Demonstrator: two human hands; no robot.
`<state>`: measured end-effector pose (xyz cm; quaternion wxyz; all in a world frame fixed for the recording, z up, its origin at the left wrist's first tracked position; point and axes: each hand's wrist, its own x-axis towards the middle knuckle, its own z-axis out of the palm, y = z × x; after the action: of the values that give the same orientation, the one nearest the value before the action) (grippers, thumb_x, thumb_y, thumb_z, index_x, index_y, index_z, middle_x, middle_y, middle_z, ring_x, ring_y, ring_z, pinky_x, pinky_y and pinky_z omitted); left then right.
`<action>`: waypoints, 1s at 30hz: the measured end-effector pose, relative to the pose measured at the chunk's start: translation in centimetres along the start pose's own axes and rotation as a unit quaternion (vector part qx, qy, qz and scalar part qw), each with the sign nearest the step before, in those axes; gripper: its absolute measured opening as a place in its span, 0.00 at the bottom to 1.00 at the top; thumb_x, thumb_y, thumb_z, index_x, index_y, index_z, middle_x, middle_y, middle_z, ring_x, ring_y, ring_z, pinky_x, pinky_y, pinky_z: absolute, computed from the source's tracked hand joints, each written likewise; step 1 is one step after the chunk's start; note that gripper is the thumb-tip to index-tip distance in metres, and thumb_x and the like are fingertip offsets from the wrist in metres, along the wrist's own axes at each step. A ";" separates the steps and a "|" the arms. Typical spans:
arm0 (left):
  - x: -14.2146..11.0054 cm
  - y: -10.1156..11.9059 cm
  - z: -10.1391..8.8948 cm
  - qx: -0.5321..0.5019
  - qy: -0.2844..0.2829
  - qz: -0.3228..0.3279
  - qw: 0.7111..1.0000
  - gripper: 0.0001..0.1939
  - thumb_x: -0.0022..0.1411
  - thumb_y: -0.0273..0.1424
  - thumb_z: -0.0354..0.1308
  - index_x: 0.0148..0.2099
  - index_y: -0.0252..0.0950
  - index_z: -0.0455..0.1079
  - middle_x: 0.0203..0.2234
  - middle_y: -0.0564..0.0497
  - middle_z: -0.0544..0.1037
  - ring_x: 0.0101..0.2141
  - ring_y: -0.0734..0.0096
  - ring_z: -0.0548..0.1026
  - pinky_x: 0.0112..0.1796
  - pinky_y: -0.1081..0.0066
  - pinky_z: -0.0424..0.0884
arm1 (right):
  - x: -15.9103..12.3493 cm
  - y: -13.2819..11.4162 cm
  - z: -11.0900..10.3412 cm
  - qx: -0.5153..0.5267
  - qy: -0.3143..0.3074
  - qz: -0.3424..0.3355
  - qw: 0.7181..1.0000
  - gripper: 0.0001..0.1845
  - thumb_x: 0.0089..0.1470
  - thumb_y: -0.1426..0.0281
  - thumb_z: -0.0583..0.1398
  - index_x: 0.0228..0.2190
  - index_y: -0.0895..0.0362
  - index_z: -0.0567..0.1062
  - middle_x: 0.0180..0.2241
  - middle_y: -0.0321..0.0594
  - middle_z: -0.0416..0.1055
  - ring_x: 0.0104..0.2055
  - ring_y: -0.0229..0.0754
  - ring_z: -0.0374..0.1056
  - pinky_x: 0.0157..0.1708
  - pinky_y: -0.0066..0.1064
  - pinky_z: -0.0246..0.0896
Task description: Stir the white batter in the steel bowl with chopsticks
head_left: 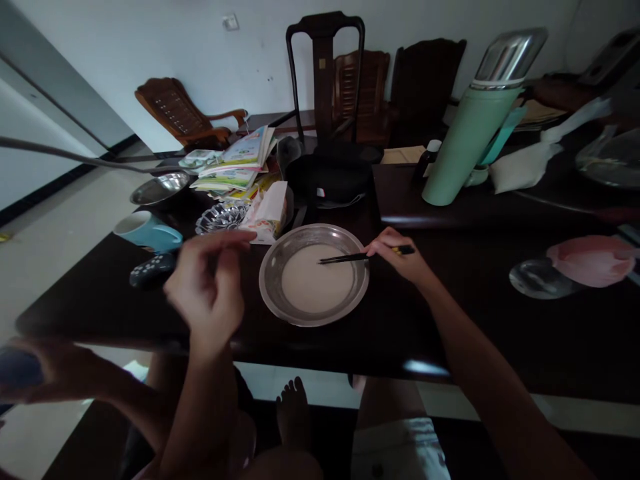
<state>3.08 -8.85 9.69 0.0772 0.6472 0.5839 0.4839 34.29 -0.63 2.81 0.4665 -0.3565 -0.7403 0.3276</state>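
Note:
A metal bowl [270,297] with a milky white liquid [315,287] in it stands near the front edge of the dark table. Black chopsticks [345,258] are gripped in my right hand [397,253] at the bowl's right rim, their tips over or in the liquid. My left hand [210,277] is raised to the left of the bowl, apart from it and slightly blurred. Its index finger stretches toward the bowl, the other fingers are loosely bent, and I see nothing in it. Behind its fingertips lies a pack of tissues [267,213].
Left of the bowl are a blue mug [150,230], a game controller [153,269], a glass dish [223,217], a steel basin [160,189] and booklets [235,160]. A green thermos [465,133] stands back right; a pink dish [590,260] lies right. Another person's hand [55,370] shows lower left.

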 end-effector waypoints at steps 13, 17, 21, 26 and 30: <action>4.9 -11.8 8.5 -0.267 -0.140 -0.398 0.867 0.13 0.48 0.41 0.60 0.24 0.36 0.69 0.14 0.53 0.72 0.21 0.65 0.72 0.25 0.69 0.69 | 0.0 0.2 -0.6 0.017 0.004 0.027 0.999 0.19 0.61 0.58 0.57 0.24 0.51 0.79 0.29 0.37 0.79 0.36 0.44 0.70 0.42 0.40 0.62; 4.9 -12.2 9.3 -0.314 -0.131 -0.393 0.854 0.15 0.47 0.43 0.62 0.26 0.36 0.71 0.16 0.53 0.74 0.23 0.64 0.74 0.28 0.68 0.70 | -0.1 0.0 -0.4 0.060 -0.033 0.039 0.997 0.22 0.62 0.56 0.56 0.23 0.52 0.79 0.26 0.38 0.78 0.34 0.44 0.72 0.40 0.39 0.64; 4.2 -13.1 9.1 -0.305 -0.112 -0.355 0.876 0.16 0.44 0.45 0.64 0.26 0.36 0.71 0.19 0.54 0.75 0.23 0.68 0.71 0.27 0.70 0.68 | -0.1 0.0 0.2 0.001 -0.062 0.007 0.998 0.16 0.60 0.56 0.58 0.28 0.50 0.81 0.32 0.38 0.80 0.38 0.45 0.70 0.42 0.39 0.63; 3.7 -13.3 8.8 -0.280 -0.112 -0.333 0.893 0.17 0.49 0.46 0.61 0.25 0.37 0.69 0.17 0.54 0.73 0.27 0.64 0.73 0.28 0.69 0.68 | 0.0 0.0 -0.6 0.067 0.016 0.052 0.996 0.23 0.60 0.54 0.56 0.21 0.53 0.77 0.25 0.38 0.77 0.32 0.44 0.72 0.40 0.39 0.64; 3.6 -13.1 8.7 -0.279 -0.115 -0.320 0.898 0.15 0.51 0.44 0.61 0.25 0.37 0.70 0.18 0.54 0.73 0.28 0.63 0.74 0.28 0.69 0.67 | -0.2 -0.4 0.1 0.055 -0.066 0.029 0.996 0.21 0.61 0.55 0.57 0.23 0.52 0.79 0.27 0.38 0.78 0.35 0.44 0.71 0.39 0.38 0.64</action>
<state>-0.10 2.23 -1.61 0.4721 0.4281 0.5876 0.4985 34.16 -1.02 3.00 0.4263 -0.3289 -0.7396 0.4038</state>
